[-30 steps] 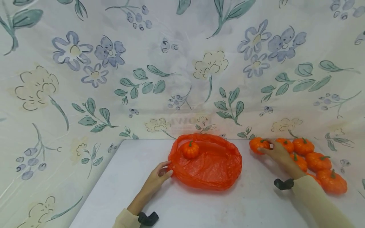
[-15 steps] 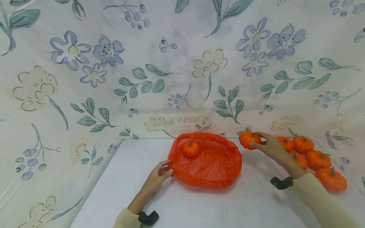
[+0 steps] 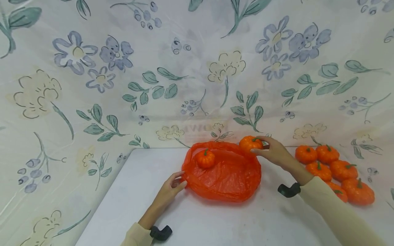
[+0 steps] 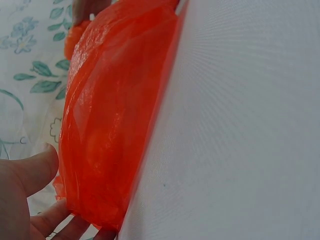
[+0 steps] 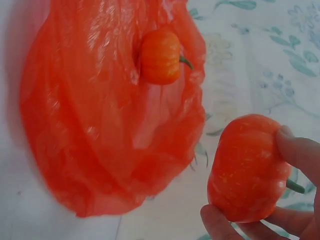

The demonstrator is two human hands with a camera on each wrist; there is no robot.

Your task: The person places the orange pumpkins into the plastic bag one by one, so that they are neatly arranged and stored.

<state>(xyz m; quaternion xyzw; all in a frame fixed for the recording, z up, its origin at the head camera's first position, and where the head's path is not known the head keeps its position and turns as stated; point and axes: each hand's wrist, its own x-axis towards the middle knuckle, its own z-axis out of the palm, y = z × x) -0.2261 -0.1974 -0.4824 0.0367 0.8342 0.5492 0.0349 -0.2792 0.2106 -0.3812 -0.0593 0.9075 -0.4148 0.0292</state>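
A red plastic bag [image 3: 223, 194] sits on the white table with its mouth spread wide. Inside its left part rests a small orange pumpkin [image 3: 205, 159] with a green stem. My left hand [image 3: 168, 188] touches the bag's left side; in the left wrist view its fingers lie against the plastic and the thumb [image 4: 42, 167] stands apart from it. A second pumpkin [image 3: 248, 144] is held in my right hand [image 3: 274, 153], above the bag's back right rim. The right wrist view shows thumb and fingers gripping this pumpkin [image 5: 247, 170] on opposite sides, its stem toward the palm.
Several more orange pumpkins [image 3: 343, 171] lie grouped at the table's right side. A floral-patterned sheet [image 3: 197, 75] hangs along the table's back edge. White table surface [image 3: 215, 222] stretches in front of the bag.
My right hand has lifted the pumpkin from near the right-hand group and carried it left to the bag's rim. The left hand has stayed at the bag's side.
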